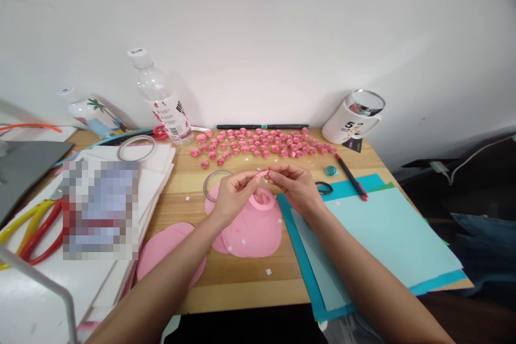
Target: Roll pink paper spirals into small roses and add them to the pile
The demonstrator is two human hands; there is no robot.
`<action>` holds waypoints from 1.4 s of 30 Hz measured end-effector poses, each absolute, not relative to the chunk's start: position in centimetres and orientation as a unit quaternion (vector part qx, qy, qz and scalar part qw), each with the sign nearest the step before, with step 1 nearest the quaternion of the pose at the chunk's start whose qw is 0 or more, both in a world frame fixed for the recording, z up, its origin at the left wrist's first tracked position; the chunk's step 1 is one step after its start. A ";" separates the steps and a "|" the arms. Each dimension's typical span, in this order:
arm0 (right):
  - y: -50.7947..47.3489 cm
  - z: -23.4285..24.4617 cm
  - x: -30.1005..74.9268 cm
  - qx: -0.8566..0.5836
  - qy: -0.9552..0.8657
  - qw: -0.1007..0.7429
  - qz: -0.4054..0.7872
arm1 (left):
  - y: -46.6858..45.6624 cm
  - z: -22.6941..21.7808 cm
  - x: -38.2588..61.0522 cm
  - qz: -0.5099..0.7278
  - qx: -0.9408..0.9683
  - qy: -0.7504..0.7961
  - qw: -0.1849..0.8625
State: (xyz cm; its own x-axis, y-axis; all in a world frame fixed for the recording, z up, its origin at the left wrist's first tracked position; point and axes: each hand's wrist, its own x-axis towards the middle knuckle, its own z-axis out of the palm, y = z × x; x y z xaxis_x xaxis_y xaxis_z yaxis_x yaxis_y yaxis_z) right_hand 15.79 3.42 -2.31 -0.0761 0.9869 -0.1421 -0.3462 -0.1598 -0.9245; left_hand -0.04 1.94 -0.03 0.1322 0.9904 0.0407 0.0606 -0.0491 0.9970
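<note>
My left hand (236, 193) and my right hand (296, 185) meet over the table, both closed in a pinch on a pink paper strip (262, 173). A curled part of the strip (262, 200) hangs below my fingers. Beneath lie overlapping pink paper circles (258, 234), with small white paper bits on them. More pink circles (169, 247) lie under my left forearm. Beyond my hands, many small rolled pink paper flowers (253, 145) are spread along the back of the table. A roll of tape (212, 185) is beside my left hand, partly hidden by it.
On the left stand a clear bottle (161, 97) and stacked white sheets (157, 172) with red-and-yellow scissors (36, 231). A white mug (349, 121) stands at the back right. Blue paper sheets (374, 242) lie under my right forearm, near a pen (350, 176) and black-handled scissors (324, 188).
</note>
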 end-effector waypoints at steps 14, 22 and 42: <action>3.4 -2.1 15.7 -0.426 -0.371 0.548 0.617 | 2.0 0.0 -0.1 0.469 0.561 0.482 0.483; 3.5 -2.3 15.8 -0.433 -0.379 0.537 0.617 | 1.9 0.4 0.0 0.467 0.566 0.478 0.483; 3.5 -2.4 15.7 -0.434 -0.382 0.535 0.616 | 1.9 0.2 -0.1 0.469 0.554 0.480 0.492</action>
